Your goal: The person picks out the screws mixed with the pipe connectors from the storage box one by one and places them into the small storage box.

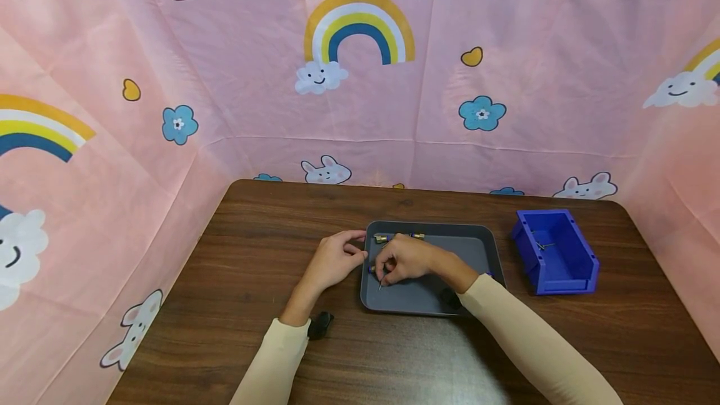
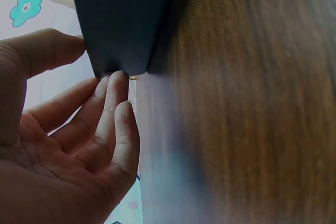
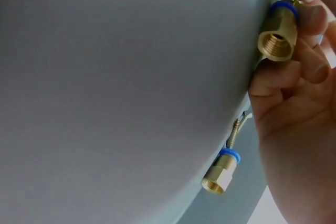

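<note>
While the left hand (image 1: 333, 260) steadies the shallow grey plastic tray (image 1: 478, 249) by its left rim, the right hand (image 1: 406, 259) pinches a brass threaded fitting with a blue collar (image 3: 278, 31) inside it.

The left fingers (image 2: 116, 103) lie nearly straight against the tray's corner, holding nothing. The gripped fitting sits at the right fingertips, bore facing the wrist camera; a second brass fitting (image 3: 221, 172) lies just beside it on the tray floor, nearer the right hand. The blue plastic bin (image 1: 554, 252) stands well apart, rightward.
</note>
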Motion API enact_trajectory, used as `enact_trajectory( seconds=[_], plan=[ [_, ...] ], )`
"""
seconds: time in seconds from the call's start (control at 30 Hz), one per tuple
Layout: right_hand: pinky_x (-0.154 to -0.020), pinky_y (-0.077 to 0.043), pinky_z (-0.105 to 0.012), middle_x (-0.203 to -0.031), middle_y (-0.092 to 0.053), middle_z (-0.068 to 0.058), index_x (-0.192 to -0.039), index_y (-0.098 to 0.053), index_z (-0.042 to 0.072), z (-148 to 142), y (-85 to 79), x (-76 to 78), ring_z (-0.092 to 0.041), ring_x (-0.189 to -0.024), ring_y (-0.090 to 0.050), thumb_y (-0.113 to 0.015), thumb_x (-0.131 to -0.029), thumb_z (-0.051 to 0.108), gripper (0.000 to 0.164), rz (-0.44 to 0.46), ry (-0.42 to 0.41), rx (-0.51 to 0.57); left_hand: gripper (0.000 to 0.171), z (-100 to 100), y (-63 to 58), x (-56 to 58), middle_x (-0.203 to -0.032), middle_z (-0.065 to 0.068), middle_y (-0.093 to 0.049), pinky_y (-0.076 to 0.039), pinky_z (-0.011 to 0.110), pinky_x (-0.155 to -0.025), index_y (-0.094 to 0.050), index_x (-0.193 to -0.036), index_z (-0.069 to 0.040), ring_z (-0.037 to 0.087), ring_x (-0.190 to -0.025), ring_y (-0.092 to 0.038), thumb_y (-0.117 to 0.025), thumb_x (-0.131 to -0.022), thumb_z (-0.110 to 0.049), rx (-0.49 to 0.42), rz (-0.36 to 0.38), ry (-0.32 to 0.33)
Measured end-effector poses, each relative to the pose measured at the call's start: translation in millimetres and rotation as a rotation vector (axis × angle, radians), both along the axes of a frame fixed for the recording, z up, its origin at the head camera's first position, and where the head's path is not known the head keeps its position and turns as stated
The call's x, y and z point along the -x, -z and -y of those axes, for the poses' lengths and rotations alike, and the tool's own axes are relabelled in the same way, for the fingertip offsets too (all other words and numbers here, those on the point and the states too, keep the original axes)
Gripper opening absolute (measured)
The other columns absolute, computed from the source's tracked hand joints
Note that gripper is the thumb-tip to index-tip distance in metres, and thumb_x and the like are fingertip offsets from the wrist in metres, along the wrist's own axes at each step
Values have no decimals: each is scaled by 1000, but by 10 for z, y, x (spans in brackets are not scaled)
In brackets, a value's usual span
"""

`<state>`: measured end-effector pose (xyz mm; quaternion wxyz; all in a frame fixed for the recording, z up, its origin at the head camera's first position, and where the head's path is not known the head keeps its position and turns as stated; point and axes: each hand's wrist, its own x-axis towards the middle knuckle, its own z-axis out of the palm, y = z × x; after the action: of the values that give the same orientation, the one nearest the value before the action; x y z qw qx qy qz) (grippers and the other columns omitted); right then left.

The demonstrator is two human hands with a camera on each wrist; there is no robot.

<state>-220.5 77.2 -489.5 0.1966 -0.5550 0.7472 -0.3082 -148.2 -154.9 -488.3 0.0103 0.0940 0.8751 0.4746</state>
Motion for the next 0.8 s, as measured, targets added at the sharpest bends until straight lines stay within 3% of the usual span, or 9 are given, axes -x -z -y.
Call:
enact_trajectory(
  seconds=[0.3,0.57,0.8],
  plan=[
    [-65,-42,-20,-74,-58,13,-91,-83,13,-65,-21,23,4,-65,-47,-89,-91,6,9,-28,-16,1,44,-7,-5,-3,-129,10,-78,-62,44,-85,-72,-143,-3,16,-94,-79,-79,-99,-9,-19,1,-5],
    [-67,-47,-21,-88,-65,9,-89,-80,15,-96,-29,49,0,-73,-55,-80,-90,5,10,18,-9,6,44,-8,-8,-1,-129,10,-78,-62,40,-83,-72,-142,-3,16,-95,-79,-79,-99,-9,-2,3,-10],
    [-61,-46,-23,-80,-69,15,-89,-78,19,-159,94,153,-2,-65,-54,-77,-89,7,12,77,49,59,44,-17,-2,6,-128,10,-78,-62,41,-81,-73,-141,-3,15,-94,-79,-80,-98,-9,-7,-14,-12]
  ],
)
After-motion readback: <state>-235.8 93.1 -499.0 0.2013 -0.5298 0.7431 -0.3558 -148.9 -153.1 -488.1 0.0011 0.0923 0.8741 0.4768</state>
